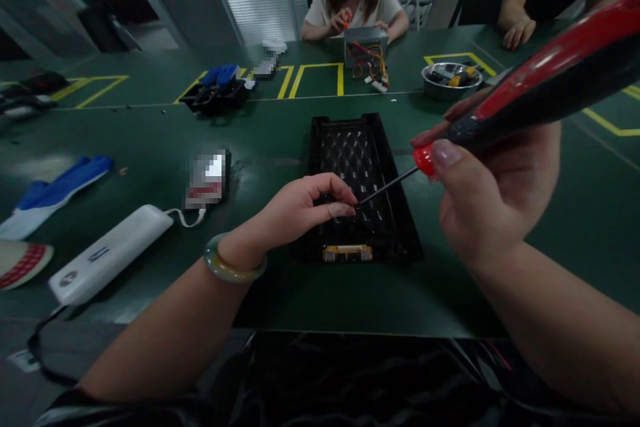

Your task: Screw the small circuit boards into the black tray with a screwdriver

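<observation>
In my right hand (493, 180) is a screwdriver (540, 73) with a thick red and black handle, held at its red collar. Its thin shaft slants down and left to the fingertips of my left hand (320, 203). Those fingers are pinched around the tip; anything small between them is too hidden to make out. Beneath both hands a black rectangular plastic panel (400, 213) with a patterned inside lies on the table. A small yellow-orange circuit board (347, 253) with connectors sits at the panel's near end.
Left of the panel lie a phone-like device (207, 177), a white power bank (110, 253) on a cable, and blue-white gloves (60, 190). Farther back stand a black tray (213, 97) and a metal bowl (453, 83). Across the green table a person handles a metal box (365, 43) with wires.
</observation>
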`<state>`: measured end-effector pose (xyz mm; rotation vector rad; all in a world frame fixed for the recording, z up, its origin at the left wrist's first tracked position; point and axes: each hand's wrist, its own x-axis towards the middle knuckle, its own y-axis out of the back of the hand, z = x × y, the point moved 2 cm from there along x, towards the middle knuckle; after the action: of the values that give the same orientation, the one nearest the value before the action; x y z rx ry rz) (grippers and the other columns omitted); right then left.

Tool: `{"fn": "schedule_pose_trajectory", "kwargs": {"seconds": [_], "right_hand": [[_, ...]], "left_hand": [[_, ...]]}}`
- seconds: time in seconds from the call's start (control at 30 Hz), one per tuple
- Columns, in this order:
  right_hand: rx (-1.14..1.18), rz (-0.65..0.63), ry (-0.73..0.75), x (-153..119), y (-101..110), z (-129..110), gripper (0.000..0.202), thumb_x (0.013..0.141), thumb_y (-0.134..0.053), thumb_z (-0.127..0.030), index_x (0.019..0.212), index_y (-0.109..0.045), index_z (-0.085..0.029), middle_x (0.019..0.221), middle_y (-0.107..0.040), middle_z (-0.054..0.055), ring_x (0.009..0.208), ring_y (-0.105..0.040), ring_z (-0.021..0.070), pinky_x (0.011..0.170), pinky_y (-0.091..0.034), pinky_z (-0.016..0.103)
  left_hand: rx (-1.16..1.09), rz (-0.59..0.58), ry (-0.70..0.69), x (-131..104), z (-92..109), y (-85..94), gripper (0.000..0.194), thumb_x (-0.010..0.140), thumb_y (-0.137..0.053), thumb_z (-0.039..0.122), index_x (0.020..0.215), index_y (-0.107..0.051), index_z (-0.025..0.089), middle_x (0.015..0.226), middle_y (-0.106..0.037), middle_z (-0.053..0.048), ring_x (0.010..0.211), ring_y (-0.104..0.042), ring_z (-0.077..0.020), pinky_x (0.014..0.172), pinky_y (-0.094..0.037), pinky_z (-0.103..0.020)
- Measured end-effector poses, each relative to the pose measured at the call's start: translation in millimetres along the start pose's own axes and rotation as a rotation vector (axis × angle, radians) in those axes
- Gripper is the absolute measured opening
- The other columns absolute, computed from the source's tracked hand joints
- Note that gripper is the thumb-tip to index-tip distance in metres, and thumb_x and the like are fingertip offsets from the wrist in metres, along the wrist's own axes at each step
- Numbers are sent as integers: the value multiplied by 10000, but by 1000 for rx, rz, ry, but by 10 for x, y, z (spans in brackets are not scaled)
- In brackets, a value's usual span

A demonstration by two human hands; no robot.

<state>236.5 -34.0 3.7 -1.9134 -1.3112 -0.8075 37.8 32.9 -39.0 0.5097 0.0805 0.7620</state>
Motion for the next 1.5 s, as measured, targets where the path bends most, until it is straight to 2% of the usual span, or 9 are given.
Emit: {"fn": "schedule_pose_trajectory", "kwargs": {"seconds": [0.17,0.33,0.5,0.6,0.7,0.8,1.07,1.27,1.5], "right_hand": [[-205,-103,-131,-55,37,-23,285,809,-719,-213,1054,-592,-283,998,-642,-19,788,-665,165,743,-573,347],[-333,-201,-185,-70,53,13,254,822,-705,-269,1021,-549,-254,1015,-641,9,807,-637,178,730,-568,352],[-341,-231,-159,-47,49,15,215,819,-692,-259,957,-529,-237,985,-627,8,842,-625,186,759,-563,354],[-338,-257,-157,-42,51,14,214,813,-676,-245,980,-543,-238,969,-616,5,837,-621,183,761,-567,351],[-327,-260,-158,-46,52,17,244,811,-670,-246,1028,-559,-241,965,-607,1,808,-613,171,767,-573,349],[-326,-256,-165,-51,50,20,270,805,-675,-252,1054,-571,-243,968,-612,-5,809,-618,168,787,-578,348],[-316,-302,-183,-39,41,13,278,807,-655,-225,1068,-562,-247,977,-633,-11,829,-624,167,761,-577,322],[-340,-391,-208,-46,16,52,292,804,-616,-203,1091,-564,-213,983,-636,-15,847,-616,165,778,-548,323],[-348,-445,-228,-76,-3,90,336,794,-622,-222,1125,-583,-177,1025,-638,13,904,-617,198,823,-527,358]], "left_hand": [[381,-155,-48,3,51,-67,104,948,-642,319,973,-720,255,972,-755,24,937,-654,-172,1022,-314,-416],[472,-283,-97,-37,153,-212,137,988,-574,247,1000,-708,276,1040,-747,46,1002,-642,-153,1011,-219,-388],[521,-244,-69,-42,180,-309,134,984,-563,266,1067,-667,281,1079,-739,29,1003,-602,-179,1020,-245,-387],[534,-209,-74,-48,169,-312,129,971,-587,276,1088,-641,276,1039,-723,20,988,-589,-188,1021,-264,-388],[508,-200,-86,-56,159,-301,212,938,-639,247,1144,-596,273,1000,-702,29,965,-593,-181,996,-282,-377],[495,-210,-88,-52,156,-302,287,916,-676,240,1177,-559,268,1020,-695,28,987,-593,-188,985,-287,-379],[558,-237,-86,-50,124,-319,301,935,-632,256,1216,-523,260,1049,-694,-18,1058,-562,-232,969,-322,-409],[539,-254,-88,-64,72,-317,367,955,-591,272,1298,-463,252,1207,-661,-58,1214,-515,-266,1038,-339,-461],[466,-284,-79,-47,55,-314,389,959,-569,284,1329,-454,245,1208,-660,-69,1274,-526,-284,1080,-362,-497]]}}
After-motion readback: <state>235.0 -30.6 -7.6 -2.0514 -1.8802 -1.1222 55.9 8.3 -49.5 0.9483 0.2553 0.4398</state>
